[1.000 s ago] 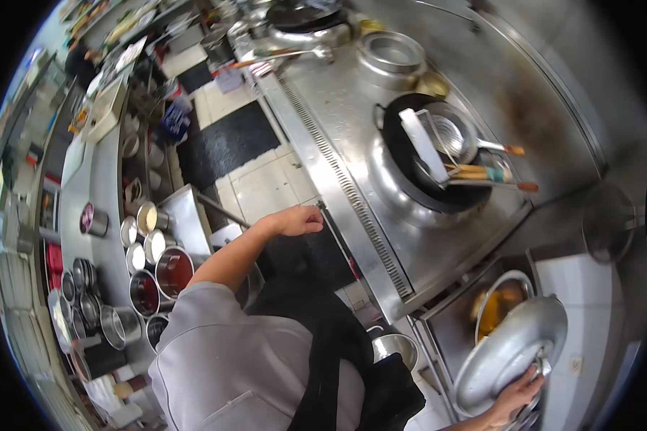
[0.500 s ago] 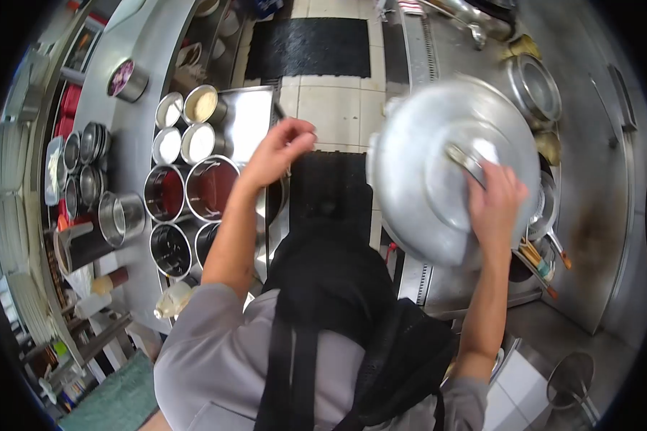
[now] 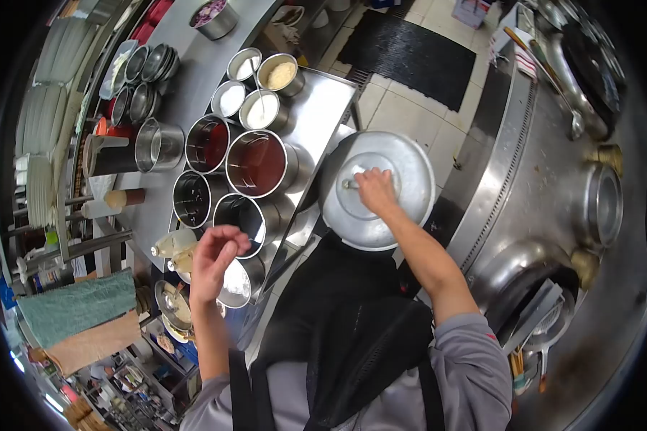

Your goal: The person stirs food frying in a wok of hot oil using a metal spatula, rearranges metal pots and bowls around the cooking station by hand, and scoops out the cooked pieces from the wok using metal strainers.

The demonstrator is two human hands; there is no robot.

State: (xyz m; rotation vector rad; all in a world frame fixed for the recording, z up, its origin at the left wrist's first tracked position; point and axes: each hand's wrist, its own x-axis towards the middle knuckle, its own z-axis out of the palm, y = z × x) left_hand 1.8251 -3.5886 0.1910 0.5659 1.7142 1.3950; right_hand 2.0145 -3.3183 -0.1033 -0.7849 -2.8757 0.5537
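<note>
A large round metal lid (image 3: 413, 190) hangs in front of my body, over the floor between the counter and the stove. My right hand (image 3: 376, 188) is closed around the handle at its centre. My left hand (image 3: 221, 255) is raised over the near pots, fingers curled but apart, with nothing visible in it. Beneath it lie a dark pot (image 3: 240, 215) and a pot of white contents (image 3: 235, 284). Beyond are two pots of red sauce, one of them the wider pot (image 3: 257, 164), and small tins of white and pale yellow contents.
The stove top (image 3: 514, 194) runs along the right, bearing a wok (image 3: 528, 287) with a strainer and utensils. A black mat (image 3: 410, 57) lies on the tiled floor ahead. Stacked small bowls (image 3: 158, 63) and plates (image 3: 42, 122) stand at the left, and a green cloth (image 3: 79, 305) hangs lower left.
The lid has travelled in my right hand from beyond the stove's near end, across the stove, to in front of me. My view has turned left, and my left hand is now over the pots.
</note>
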